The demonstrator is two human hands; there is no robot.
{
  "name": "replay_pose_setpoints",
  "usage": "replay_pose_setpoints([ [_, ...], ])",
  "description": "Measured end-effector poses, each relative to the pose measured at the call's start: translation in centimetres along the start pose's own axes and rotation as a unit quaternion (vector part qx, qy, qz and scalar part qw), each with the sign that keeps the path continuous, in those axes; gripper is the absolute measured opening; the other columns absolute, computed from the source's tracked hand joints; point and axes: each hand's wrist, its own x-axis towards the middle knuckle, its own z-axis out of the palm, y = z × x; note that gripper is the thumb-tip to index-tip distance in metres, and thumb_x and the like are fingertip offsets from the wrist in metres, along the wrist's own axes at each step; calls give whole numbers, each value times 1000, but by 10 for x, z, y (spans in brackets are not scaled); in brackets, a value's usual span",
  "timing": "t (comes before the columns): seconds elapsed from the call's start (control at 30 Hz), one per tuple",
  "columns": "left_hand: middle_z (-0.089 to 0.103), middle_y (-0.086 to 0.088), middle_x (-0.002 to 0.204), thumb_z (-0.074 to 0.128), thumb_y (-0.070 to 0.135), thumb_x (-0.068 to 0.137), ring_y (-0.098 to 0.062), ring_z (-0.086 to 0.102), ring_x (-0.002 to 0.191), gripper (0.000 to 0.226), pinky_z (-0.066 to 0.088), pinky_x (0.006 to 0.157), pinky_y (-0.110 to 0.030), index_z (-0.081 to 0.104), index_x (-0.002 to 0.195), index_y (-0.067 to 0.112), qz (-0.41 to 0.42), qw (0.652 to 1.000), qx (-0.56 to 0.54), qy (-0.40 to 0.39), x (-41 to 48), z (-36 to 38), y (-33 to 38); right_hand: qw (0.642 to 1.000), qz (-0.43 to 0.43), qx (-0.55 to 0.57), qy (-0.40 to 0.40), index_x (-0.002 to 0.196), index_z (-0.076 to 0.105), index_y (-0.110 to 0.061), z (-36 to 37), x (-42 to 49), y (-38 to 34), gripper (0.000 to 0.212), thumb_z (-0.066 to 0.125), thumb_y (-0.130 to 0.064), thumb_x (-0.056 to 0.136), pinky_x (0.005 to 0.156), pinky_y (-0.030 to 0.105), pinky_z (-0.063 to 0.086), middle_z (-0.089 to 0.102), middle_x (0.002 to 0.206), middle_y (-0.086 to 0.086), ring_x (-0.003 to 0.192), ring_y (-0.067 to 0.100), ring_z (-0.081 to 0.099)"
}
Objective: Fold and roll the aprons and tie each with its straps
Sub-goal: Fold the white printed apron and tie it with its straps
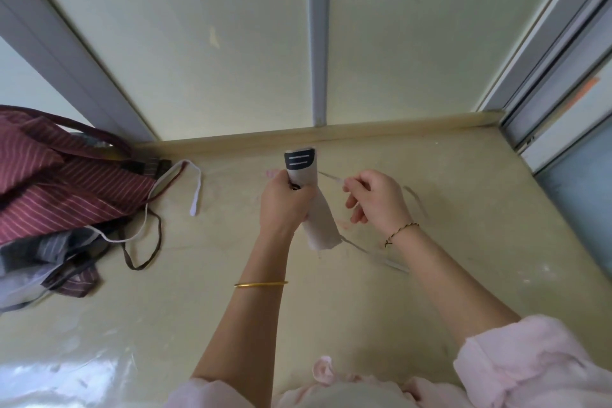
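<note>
Right, the left hand [284,202] has its fingers curled tight around the rolled apron [323,225], a pale roll over the middle of the table [165,291], with its dark label end pointing far. Just to its right, the right hand [377,199] pinches a thin pale strap [331,177] between thumb and fingertips. The strap runs straight across from the roll, and more of it trails, blurred, toward the near right. At the far left sits a heap of striped aprons [59,182], its straps spilling onto the table.

Glossy beige counter [430,308] below 2 frosted window panes [185,53].
</note>
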Motion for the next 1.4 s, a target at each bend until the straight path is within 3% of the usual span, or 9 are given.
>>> replay_pose_setpoints([
  [0.17, 65, -9, 97, 58, 8, 81, -22, 65, 84, 23, 59, 61, -33, 59, 104, 7, -34, 994, -105, 21, 8, -3, 4, 994, 3, 16, -104, 79, 58, -12, 11, -14, -21, 25, 44, -17, 99, 38, 21, 42, 62, 59, 4, 39, 14, 57],
  [0.27, 63, -5, 82, 57, 11, 86, -16, 59, 73, 2, 48, 55, -23, 59, 86, 12, -34, 989, -139, 47, 10, -6, 8, 972, 62, 122, -190, 85, 60, -12, 23, -28, -19, 28, 40, -21, 102, 42, 21, 43, 61, 63, 4, 45, 15, 59],
  [0.4, 53, 4, 64, 57, 17, 90, -8, 46, 60, 19, 37, 56, -18, 56, 71, 14, -30, 980, -194, 31, 10, -12, 13, 927, 122, 218, -278, 83, 59, -13, 41, -40, 5, 28, 42, -25, 101, 44, 22, 41, 56, 64, 4, 47, 15, 54],
  [0.63, 68, -6, 82, 56, 18, 91, -17, 63, 76, 18, 50, 71, -27, 65, 93, 3, -11, 974, -198, -108, 18, -26, 11, 902, 206, 354, -135, 73, 51, -11, 5, -7, 7, 23, 46, -8, 96, 36, 17, 35, 48, 58, 4, 42, 12, 44],
  [0.73, 61, -14, 88, 61, 28, 83, -25, 56, 80, 34, 47, 75, -35, 64, 99, -2, -22, 982, -134, -128, 15, -16, 9, 934, 160, 292, -133, 68, 48, -12, -8, 5, -10, 31, 46, -20, 98, 50, 25, 39, 45, 67, 7, 59, 18, 44],
  [0.87, 48, -10, 76, 57, 22, 89, -21, 44, 67, 14, 39, 61, -29, 56, 92, 8, -32, 982, -128, -133, 16, -13, 8, 946, 120, 229, -197, 80, 45, -9, -8, 1, -22, 24, 60, -26, 90, 61, 34, 51, 57, 85, 17, 80, 31, 59],
  [1.07, 62, -4, 78, 55, 25, 94, -13, 49, 58, 19, 41, 56, -25, 41, 106, 20, 13, 992, 80, -100, 12, -12, 4, 999, 28, 20, -24, 68, 29, -19, -1, 7, -15, 42, 68, -12, 83, 58, 29, 32, 34, 66, 0, 64, 16, 37],
  [1.23, 65, -6, 80, 48, 14, 89, -23, 54, 66, 24, 42, 61, -28, 51, 65, 12, 127, 872, 445, -159, 8, -11, 15, 988, -39, -152, -9, 68, 28, -20, -1, 12, -5, 41, 67, -18, 81, 52, 25, 24, 33, 66, -5, 57, 12, 27],
  [1.4, 50, 2, 71, 57, 15, 88, -12, 45, 62, 13, 31, 51, -18, 59, 76, 10, 227, 813, 475, -249, 6, -10, 52, 950, -92, -242, -173, 68, 33, -22, -4, 8, 2, 37, 69, -18, 76, 60, 27, 32, 42, 70, -5, 66, 15, 39],
])
